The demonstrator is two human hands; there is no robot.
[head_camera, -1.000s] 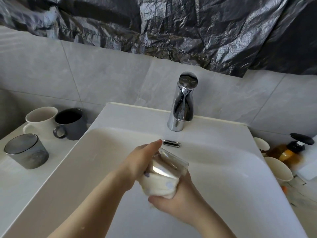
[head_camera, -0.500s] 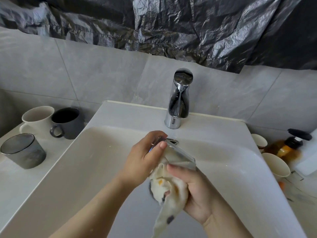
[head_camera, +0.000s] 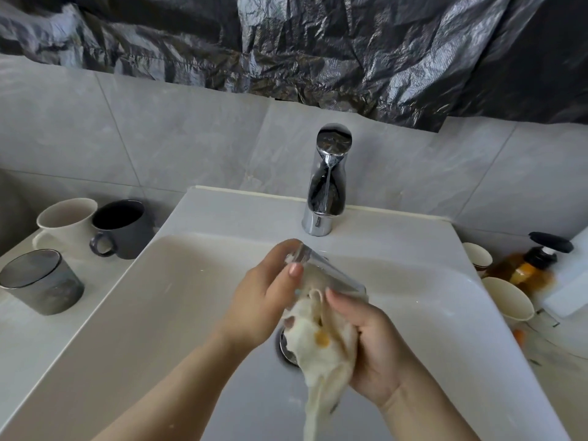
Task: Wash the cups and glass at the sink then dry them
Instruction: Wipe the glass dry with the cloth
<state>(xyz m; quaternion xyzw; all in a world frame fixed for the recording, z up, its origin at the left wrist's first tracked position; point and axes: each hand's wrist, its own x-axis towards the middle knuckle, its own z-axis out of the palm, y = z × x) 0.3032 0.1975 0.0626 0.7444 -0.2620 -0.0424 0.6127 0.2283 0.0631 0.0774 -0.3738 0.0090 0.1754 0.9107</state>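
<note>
Over the white sink (head_camera: 197, 281) my left hand (head_camera: 261, 300) grips a clear glass (head_camera: 321, 268), tilted with its base toward the tap. My right hand (head_camera: 375, 342) holds a cream cloth with coloured spots (head_camera: 318, 345) bunched against the glass's open end; the cloth's tail hangs down toward the drain (head_camera: 284, 348). On the left counter stand a white mug (head_camera: 63, 224), a dark grey mug (head_camera: 122, 227) and a grey tumbler (head_camera: 41, 281).
A chrome tap (head_camera: 327, 183) stands at the back of the sink, with no water running. On the right counter are two pale cups (head_camera: 506, 300), an amber pump bottle (head_camera: 528, 265) and a white object at the frame edge.
The cloth, wrapped round the glass a second ago, now hangs loose below it. The glass has tilted and my right hand has shifted to the open end.
</note>
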